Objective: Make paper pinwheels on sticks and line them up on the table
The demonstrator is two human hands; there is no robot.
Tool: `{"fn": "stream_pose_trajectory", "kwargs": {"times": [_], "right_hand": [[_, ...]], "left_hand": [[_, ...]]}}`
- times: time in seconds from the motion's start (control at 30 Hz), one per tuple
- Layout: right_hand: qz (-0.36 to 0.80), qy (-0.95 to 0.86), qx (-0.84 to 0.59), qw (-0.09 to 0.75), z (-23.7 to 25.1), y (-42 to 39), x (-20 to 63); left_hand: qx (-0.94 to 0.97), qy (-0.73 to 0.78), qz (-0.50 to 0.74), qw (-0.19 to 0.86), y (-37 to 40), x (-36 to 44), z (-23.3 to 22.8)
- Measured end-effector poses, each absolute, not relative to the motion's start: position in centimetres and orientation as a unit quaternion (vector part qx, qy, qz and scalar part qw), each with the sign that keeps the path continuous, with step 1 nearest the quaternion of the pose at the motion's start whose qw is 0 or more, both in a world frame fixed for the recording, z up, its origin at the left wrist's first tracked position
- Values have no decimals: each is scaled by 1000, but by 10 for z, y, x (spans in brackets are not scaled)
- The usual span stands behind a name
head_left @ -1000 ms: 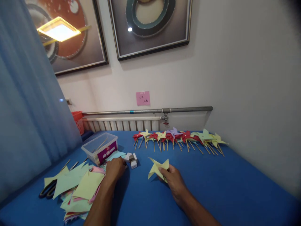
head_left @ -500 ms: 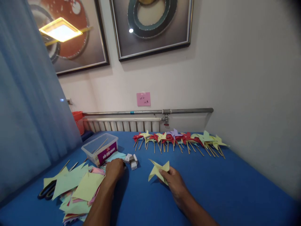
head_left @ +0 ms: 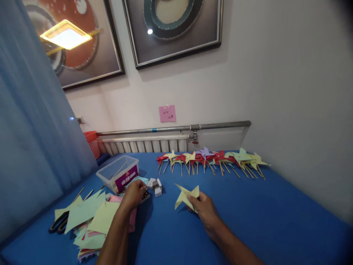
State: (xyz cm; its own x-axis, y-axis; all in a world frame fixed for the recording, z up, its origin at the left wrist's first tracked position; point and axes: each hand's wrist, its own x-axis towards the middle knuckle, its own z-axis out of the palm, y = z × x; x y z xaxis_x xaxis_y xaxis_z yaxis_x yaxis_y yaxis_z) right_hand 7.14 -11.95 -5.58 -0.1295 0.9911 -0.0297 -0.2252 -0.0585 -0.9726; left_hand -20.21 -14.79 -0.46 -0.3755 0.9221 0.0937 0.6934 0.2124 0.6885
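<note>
The room is dim and warm-toned, the exposure muddy. A square yellow ceiling lamp glares as a reflection in the glass of the dark-framed orange picture (head_left: 68, 44) at ten o'clock, and a small white hotspot sits on the dark-framed teal ring picture (head_left: 171, 29) at twelve. Soft shadows pool on the blue cloth table (head_left: 261, 221) beneath both forearms. Wide-angle distortion bends the edges, the corner at one o'clock darkens, and fine detail is smeared throughout

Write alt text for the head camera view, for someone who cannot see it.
On a blue table, the right hand holds a folded yellow paper pinwheel while the left hand reaches by small white boxes. Finished pinwheels on sticks line the back.
</note>
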Motion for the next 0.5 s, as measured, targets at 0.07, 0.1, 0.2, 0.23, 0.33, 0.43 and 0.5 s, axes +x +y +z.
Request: {"fn": "stream_pose_trajectory", "kwargs": {"times": [0.07, 0.1, 0.2, 0.23, 0.33, 0.43, 0.5], "right_hand": [[598, -450, -416, 517, -57, -119, 71], [600, -446, -414, 518, -58, -119, 70], [610, -437, -407, 521, -59, -118, 69], [614, -435, -404, 521, -60, -117, 68], [610, -440, -400, 523, -63, -116, 68], [595, -444, -404, 534, -64, -116, 67], [592, -434, -407, 543, -63, -117, 67]], "left_hand": [[532, 695, 418, 242, -148, -192, -5], [537, 659, 448, 275, -148, -183, -5], [555, 581, 488, 340, -151, -149, -5], [560, 564, 495, 352, -152, -135, -6], [598, 508, 508, 356, -158, -97, -9], [613, 474, 538, 332, -161, -74, -15], [582, 495, 553, 333, -160, -68, -19]]}}
